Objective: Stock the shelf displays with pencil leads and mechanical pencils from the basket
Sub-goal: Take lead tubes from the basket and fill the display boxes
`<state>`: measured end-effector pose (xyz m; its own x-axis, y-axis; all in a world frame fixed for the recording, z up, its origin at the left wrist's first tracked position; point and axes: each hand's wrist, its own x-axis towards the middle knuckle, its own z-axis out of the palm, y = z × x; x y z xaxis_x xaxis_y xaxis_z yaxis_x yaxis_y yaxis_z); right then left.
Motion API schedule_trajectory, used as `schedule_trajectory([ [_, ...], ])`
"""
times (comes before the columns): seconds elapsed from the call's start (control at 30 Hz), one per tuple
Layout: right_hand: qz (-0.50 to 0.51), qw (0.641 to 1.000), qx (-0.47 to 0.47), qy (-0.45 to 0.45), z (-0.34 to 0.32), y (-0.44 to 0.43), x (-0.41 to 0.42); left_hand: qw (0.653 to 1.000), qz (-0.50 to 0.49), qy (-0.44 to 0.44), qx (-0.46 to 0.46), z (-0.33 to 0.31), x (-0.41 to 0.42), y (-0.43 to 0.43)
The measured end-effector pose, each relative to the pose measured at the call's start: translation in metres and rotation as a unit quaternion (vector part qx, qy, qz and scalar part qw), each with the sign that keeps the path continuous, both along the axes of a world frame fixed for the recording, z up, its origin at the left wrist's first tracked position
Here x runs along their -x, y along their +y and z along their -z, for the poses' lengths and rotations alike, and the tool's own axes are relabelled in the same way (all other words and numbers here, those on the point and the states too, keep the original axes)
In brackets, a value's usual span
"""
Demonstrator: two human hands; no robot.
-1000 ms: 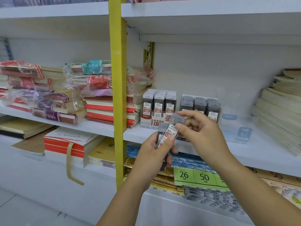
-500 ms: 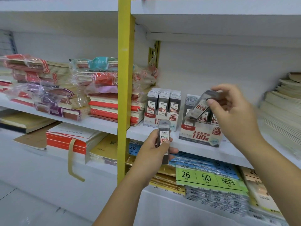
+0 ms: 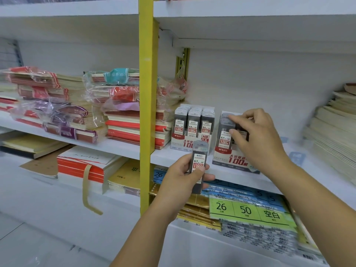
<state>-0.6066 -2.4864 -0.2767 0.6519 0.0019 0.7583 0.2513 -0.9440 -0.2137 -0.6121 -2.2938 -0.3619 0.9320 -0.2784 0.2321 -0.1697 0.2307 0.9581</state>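
Left hand (image 3: 181, 176) grips one 0.7 lead case (image 3: 200, 160) upright, before the shelf (image 3: 163, 153). Right hand (image 3: 256, 135) pinches a second case (image 3: 241, 132) seated in the 0.7 display box (image 3: 231, 160), beside the 0.5 display box (image 3: 185, 144).

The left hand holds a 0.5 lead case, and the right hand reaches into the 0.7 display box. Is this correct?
Not quite. In the head view the lead case in the left hand reads 0.7, not 0.5. The right hand does reach into the 0.7 display box.
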Motion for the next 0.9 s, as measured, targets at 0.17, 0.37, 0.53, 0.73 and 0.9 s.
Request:
schedule_trajectory([
  [0.17, -0.061, 0.987, 0.002, -0.148, 0.025, 0.007, 0.024, 1.000, 0.018, -0.014, -0.012, -0.003, 0.000, -0.004],
  [0.37, -0.186, 0.977, -0.104, 0.024, 0.023, 0.022, 0.039, 0.998, 0.048, -0.039, -0.008, -0.006, 0.000, -0.013],
  [0.53, -0.227, 0.946, -0.230, 0.033, 0.010, 0.014, 0.041, 0.995, -0.008, -0.090, -0.034, -0.010, -0.003, -0.021],
  [0.73, -0.190, 0.937, -0.235, -0.177, -0.014, 0.000, 0.047, 0.969, -0.134, -0.164, -0.128, -0.007, -0.009, -0.029],
  [0.9, -0.142, 0.969, -0.111, -0.167, -0.005, 0.006, 0.032, 0.954, -0.108, -0.189, -0.208, -0.002, -0.013, -0.039],
])
